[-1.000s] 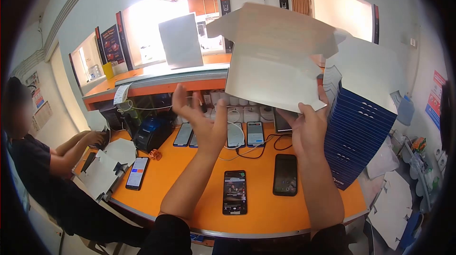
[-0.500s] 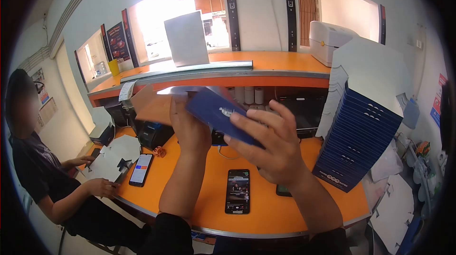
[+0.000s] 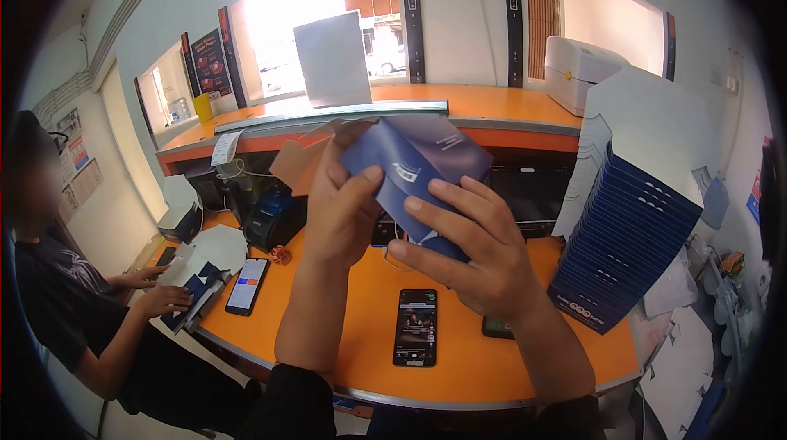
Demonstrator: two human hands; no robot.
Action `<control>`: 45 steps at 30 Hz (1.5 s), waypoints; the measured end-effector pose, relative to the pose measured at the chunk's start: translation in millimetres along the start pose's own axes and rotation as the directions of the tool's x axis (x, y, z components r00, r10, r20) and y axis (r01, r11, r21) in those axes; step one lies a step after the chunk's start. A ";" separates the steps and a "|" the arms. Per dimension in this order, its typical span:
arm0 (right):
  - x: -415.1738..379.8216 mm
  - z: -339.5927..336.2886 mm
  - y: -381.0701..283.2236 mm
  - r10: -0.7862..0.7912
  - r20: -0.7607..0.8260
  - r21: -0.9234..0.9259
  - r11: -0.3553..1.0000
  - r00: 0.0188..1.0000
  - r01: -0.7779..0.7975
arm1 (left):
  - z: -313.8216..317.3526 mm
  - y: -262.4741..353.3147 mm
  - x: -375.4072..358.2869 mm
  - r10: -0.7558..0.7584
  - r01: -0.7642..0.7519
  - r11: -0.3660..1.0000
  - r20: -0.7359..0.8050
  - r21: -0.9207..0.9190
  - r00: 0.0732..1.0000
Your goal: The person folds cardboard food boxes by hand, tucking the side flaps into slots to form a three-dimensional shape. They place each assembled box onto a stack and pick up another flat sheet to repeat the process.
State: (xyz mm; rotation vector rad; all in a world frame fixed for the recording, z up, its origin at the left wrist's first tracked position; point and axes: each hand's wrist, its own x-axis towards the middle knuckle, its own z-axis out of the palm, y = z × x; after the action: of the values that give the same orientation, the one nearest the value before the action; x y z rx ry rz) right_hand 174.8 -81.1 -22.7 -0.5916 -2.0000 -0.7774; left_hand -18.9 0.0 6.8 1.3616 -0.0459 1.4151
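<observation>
A partly folded blue cardboard box [image 3: 393, 170] with white print is held up over the orange counter, its panels angled and a brown flap [image 3: 299, 163] showing on the left. My left hand [image 3: 340, 215] grips its left side, the thumb pressed on the blue panel near the white logo. On the right side, my right hand [image 3: 475, 247] has its fingers laid across the blue panel, with the thumb hidden behind the box. Below the hands, a phone [image 3: 416, 328] with a lit screen lies on the counter.
A tall leaning stack of blue boxes [image 3: 623, 235] stands at the right. At the left, a person [image 3: 65, 276] handles another blue-and-white carton [image 3: 201, 292]. A second phone [image 3: 247, 286] lies on the orange counter [image 3: 344, 358]. A shelf [image 3: 484, 104] crosses behind, bearing a white printer [image 3: 578, 71].
The box has turned to show more of its panels, and my left thumb now presses on its front. The person at left now has a carton folded up with blue sides showing.
</observation>
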 end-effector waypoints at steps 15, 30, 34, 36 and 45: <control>1.5 8.3 8.1 0.088 -0.007 0.008 0.996 0.996 -0.088 | 16.4 -18.8 -6.7 0.112 -0.120 0.970 0.051 0.211 0.992; -1.8 0.9 18.5 0.223 -0.132 -0.008 0.974 0.966 -0.226 | 18.5 -36.6 -11.7 0.050 -0.078 0.989 0.207 0.127 0.977; -5.8 2.0 26.4 0.207 -0.158 -0.095 0.970 0.966 -0.223 | 27.8 -39.2 -18.9 0.025 -0.065 0.985 0.241 0.159 0.970; -5.5 1.5 26.6 0.223 -0.172 -0.086 0.967 0.960 -0.240 | 30.5 -40.0 -19.0 0.011 -0.050 0.990 0.282 0.133 0.959; -8.8 8.7 20.9 0.273 -0.217 0.185 0.954 0.937 -0.236 | 25.6 -52.3 -15.8 0.048 -0.127 0.978 0.410 0.166 0.911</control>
State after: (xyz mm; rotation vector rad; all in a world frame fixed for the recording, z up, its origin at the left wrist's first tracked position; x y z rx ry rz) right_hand 188.1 -61.3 -27.8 -0.6190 -1.7009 -0.5022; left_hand 29.7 -7.1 -28.1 1.8163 -0.2530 1.2112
